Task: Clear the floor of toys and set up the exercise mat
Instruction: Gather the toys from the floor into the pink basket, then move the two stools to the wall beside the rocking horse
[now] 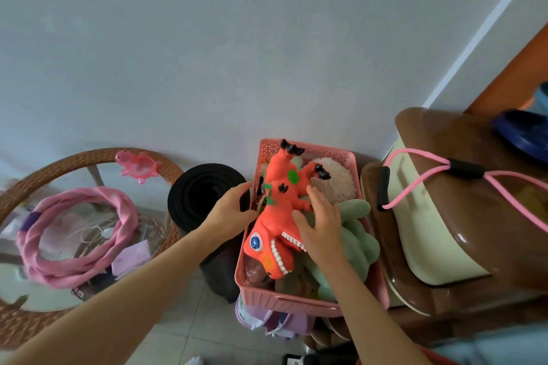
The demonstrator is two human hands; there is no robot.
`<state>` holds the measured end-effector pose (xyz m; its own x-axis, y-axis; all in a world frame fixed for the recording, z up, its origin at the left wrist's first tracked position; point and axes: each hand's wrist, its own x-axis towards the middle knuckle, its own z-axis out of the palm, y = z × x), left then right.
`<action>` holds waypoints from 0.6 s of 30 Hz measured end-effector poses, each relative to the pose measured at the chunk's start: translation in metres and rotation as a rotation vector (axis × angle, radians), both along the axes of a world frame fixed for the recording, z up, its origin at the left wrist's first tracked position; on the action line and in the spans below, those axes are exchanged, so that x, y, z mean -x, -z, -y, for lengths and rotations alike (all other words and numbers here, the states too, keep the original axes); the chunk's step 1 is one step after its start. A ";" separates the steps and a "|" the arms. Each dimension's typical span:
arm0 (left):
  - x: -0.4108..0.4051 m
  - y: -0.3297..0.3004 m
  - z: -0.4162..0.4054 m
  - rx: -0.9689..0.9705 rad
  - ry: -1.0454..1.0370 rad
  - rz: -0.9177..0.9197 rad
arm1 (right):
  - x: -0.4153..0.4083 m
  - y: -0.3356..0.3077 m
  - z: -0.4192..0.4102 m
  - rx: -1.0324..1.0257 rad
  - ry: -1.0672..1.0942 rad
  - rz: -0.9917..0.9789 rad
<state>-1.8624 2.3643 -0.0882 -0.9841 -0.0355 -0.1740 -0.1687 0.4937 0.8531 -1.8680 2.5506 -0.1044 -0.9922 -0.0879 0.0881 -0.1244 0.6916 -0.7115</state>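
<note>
We stand over a pink perforated plastic basket (296, 304) set against the wall and already filled with toys: an orange rubber dinosaur with white teeth and a blue eye (274, 216) lies on top, belly up, above a pale green plush toy (360, 241) and a cream fluffy plush toy (335, 181). Our right hand (318, 224) rests flat on the dinosaur and the green plush with its fingers (315, 197) extended and released, so we judge it to be pressing the load down, not gripping it. Our left hand (231, 209) sits at the basket's left rim, its thumb against the edge of a rolled black foam exercise mat (204, 192); whether the fingers close on the rim or on the mat, we cannot tell. The mat stands upright on end, touching the basket on its left and just beside a round wicker worktop with a glass top (89, 157). We judge the toy-clearing stage to be near completion, since the visible strip of tiled floor (189, 332) shows no loose toys, although most of the floor lies outside the view. The mat stage has not begun: the mat remains rolled and must be carried out, unrolled and laid flat.
</note>
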 end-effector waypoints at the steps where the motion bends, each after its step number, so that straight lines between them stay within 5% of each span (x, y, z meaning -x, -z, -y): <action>1: -0.003 0.001 0.002 0.006 -0.018 0.022 | -0.003 -0.001 0.000 0.009 -0.009 0.001; 11: -0.083 0.005 0.036 -0.004 -0.315 0.096 | -0.036 0.000 0.047 0.150 -0.264 -0.138; 18: -0.168 -0.003 0.091 -0.035 -0.541 0.055 | -0.089 0.002 0.106 0.060 -0.580 -0.073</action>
